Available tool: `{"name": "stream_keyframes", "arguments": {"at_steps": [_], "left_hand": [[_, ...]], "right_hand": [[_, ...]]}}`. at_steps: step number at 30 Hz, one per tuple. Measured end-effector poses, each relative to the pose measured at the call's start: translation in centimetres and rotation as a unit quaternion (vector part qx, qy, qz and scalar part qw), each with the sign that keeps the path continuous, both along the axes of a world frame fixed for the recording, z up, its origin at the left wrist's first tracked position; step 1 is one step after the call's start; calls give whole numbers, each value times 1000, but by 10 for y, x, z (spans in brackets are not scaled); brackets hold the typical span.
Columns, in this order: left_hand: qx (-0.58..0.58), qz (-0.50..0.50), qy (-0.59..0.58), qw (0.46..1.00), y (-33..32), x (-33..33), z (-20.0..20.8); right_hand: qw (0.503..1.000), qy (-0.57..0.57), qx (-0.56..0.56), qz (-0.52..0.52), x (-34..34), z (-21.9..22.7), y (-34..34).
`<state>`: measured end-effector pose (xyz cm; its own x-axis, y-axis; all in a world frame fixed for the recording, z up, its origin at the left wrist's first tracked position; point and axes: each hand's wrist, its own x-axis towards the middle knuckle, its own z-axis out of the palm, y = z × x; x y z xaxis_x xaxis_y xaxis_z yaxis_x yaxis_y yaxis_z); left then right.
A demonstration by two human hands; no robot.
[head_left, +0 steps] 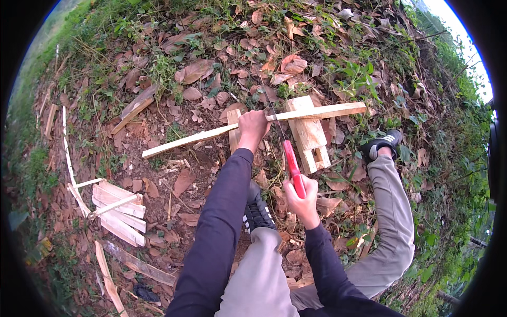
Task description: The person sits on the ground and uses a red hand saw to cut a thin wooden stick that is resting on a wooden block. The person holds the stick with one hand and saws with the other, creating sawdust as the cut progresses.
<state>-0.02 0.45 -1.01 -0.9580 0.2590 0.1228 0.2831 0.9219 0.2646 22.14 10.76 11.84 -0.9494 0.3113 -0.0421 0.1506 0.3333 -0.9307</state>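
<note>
A person crouched on leaf-strewn ground steadies a long, pale wooden slat (pixel 211 136) across a small block-shaped wooden stand (pixel 309 134), the left hand (pixel 252 127) closed down over the slat just left of the stand. The right hand (pixel 302 196), nearer the body than the stand, is wrapped tight around the red handle of a hand saw (pixel 288 153) whose thin blade runs up to meet the slat beside the stand's left edge. The slat looks light and stiff but thin enough to flex and chatter along its unsupported length, which reaches well out to the left of the stand; a firm hold close to the cut, as here, seems the surest grip. Its sawn edges are probably rough and splintery. A black shoe (pixel 384 143) is planted to the right of the stand, and a heap of cut wooden offcuts (pixel 119 211) lies well away to the stand's left.
</note>
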Motion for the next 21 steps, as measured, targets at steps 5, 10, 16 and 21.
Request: {"name": "stream_keyframes", "arguments": {"at_steps": [5, 10, 16, 21], "left_hand": [[-7, -57, 33, 998, 2, 3, -6], [-32, -74, 30, 996, -2, -5, -7], [-24, -101, 74, 992, -4, 6, -19], [-52, -107, 29, 992, -7, 0, -6]], "right_hand": [[1000, 4, -22, -10, -4, 4, 4], [1000, -6, -10, -4, 24, 15, 2], [1000, 19, -6, -19, -3, 11, 2], [1000, 14, 0, 23, 51, 21, 6]]}}
